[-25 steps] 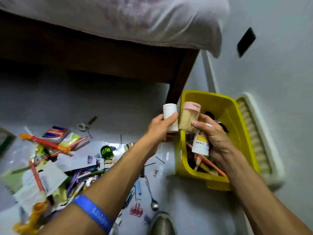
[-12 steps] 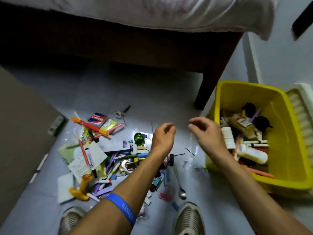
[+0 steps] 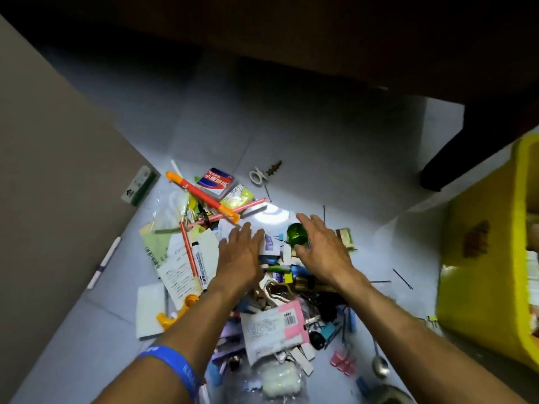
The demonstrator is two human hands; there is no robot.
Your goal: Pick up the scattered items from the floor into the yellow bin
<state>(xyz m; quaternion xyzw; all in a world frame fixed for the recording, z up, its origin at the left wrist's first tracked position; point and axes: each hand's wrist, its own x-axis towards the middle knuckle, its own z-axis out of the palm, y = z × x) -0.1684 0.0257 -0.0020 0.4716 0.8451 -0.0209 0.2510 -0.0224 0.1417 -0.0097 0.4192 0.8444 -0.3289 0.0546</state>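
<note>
The yellow bin (image 3: 481,258) looks like shiny smooth plastic, the spoon (image 3: 379,363) is shiny metal, the leaflet (image 3: 180,266) is paper, and the floor (image 3: 335,158) is smooth and glossy.

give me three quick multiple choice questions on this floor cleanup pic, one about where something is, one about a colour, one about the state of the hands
1. Where is the yellow bin?
A. right edge of view
B. left edge
C. under the left hand

2. What colour is the wristband on the left arm?
A. red
B. blue
C. white

3. How are the two hands?
A. both gripping bottles
B. both open, fingers spread over the pile
C. both inside the bin

Answers:
1. A: its wall fills the right side.
2. B: a blue band circles the left forearm.
3. B: left hand and right hand reach flat-fingered above the clutter, the right beside a green round item.
</note>
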